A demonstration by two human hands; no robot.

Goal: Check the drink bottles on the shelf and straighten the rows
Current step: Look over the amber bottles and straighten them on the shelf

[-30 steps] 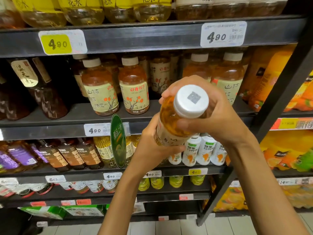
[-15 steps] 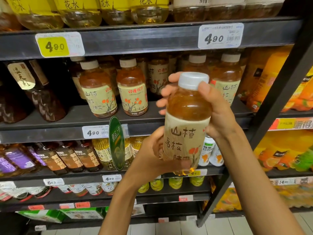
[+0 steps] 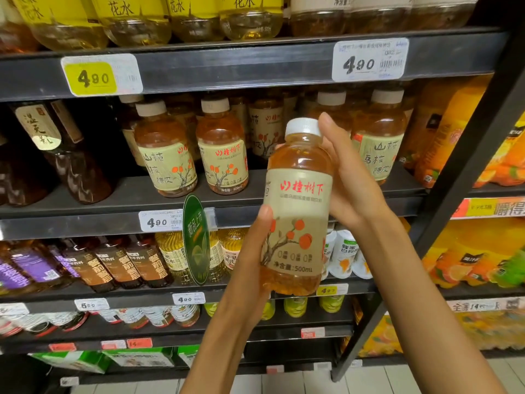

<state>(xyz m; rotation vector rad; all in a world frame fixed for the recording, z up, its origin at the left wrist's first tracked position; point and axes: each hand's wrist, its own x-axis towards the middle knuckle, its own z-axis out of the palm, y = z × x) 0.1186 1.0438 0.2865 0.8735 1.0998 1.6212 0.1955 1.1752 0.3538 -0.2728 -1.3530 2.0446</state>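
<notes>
I hold an amber drink bottle with a white cap and a cream label upright in front of the shelf. My left hand grips its lower part, thumb on the label. My right hand wraps the upper part from behind, a fingertip beside the cap. Its label with red writing faces me. Matching bottles stand on the middle shelf: two at the front left, more behind, and others right of my hands. The shelf spot behind the held bottle shows a gap.
Dark bottles lean at the left of the same shelf. Yellow bottles line the shelf above. A green round tag sticks out from the shelf edge. Orange drink packs fill the rack to the right, past a slanted black post.
The bottle went from tilted with its cap toward me to upright. It was then turned so the red-lettered front of the label faces me. Both hands stayed on it.
</notes>
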